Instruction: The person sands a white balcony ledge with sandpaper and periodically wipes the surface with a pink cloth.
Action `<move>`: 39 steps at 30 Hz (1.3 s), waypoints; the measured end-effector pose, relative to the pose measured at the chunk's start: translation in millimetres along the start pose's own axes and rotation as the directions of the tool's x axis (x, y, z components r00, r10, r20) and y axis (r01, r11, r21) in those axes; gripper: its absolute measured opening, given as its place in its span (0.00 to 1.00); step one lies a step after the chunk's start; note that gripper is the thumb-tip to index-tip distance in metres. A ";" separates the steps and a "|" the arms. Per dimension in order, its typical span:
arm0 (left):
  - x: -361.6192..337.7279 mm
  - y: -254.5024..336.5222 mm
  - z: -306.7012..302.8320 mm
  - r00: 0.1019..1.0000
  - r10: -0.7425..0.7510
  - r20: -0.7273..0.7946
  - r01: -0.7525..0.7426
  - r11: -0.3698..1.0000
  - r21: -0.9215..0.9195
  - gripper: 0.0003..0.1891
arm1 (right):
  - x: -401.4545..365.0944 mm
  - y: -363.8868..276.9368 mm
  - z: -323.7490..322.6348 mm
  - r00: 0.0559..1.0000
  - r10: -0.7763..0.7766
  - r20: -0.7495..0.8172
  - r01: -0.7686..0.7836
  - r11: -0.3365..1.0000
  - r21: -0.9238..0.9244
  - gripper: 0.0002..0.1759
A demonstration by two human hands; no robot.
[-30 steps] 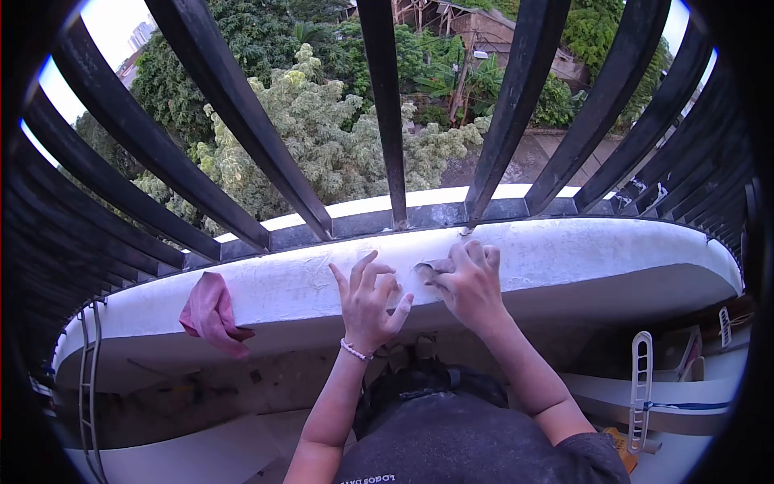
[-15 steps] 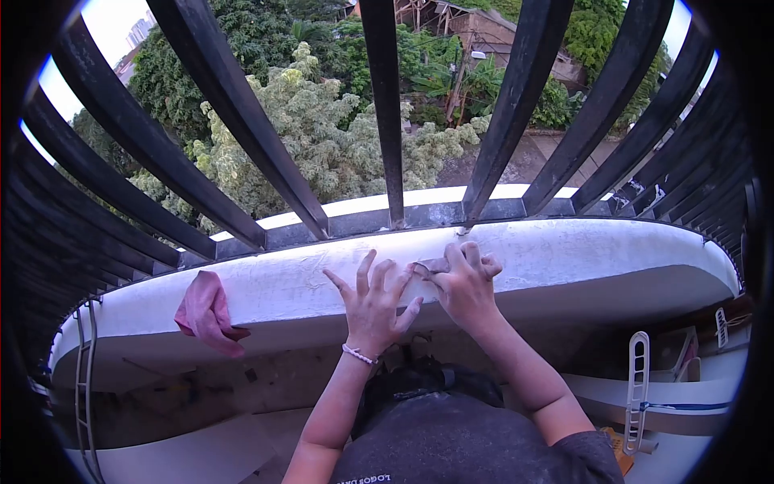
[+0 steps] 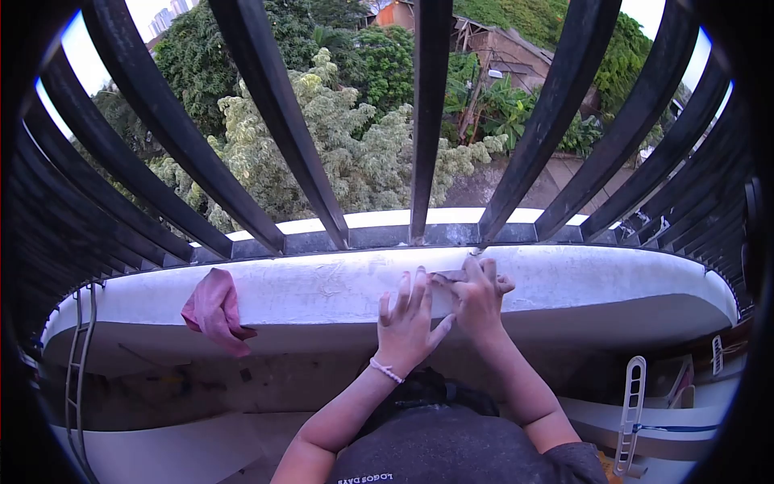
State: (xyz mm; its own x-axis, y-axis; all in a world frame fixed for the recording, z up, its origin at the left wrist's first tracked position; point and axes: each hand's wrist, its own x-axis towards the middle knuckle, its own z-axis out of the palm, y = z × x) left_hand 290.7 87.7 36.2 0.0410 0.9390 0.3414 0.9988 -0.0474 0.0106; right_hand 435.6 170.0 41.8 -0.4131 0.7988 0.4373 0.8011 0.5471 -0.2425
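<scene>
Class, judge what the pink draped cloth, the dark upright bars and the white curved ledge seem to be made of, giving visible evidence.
Pink draped cloth: soft, matt fabric, fibre unclear; it folds limply over the edge.
Dark upright bars: probably painted metal, faintly shiny; slim, crisp-edged and scuffed.
White curved ledge: likely plaster or painted concrete, mostly matt; its surface looks patchy and slightly uneven.

One head-worn view; faces forward and steeply down, close above the forearms (image 3: 348,415).
</scene>
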 end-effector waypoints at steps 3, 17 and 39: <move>11.4 -0.6 -1.2 1.000 0.010 -0.006 -0.010 1.000 0.000 0.42 | 7.5 -0.5 -9.0 0.996 0.067 0.057 -0.068 0.997 0.030 0.13; 21.2 9.7 12.7 0.997 0.074 -0.004 -0.074 0.996 0.044 0.38 | 11.5 0.7 3.2 0.983 0.184 -0.010 -0.182 0.979 0.088 0.12; 2.1 -6.6 3.7 0.998 0.054 0.036 -0.050 0.994 -0.100 0.44 | 13.9 -5.4 -12.2 0.985 0.146 -0.093 -0.133 0.981 0.139 0.24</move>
State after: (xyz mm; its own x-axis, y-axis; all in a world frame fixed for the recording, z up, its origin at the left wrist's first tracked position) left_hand 284.3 91.3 33.3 0.0954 0.9468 0.3072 0.9879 -0.1281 0.0880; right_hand 430.9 175.1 59.7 -0.2493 0.8434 0.4759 0.7806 0.4659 -0.4168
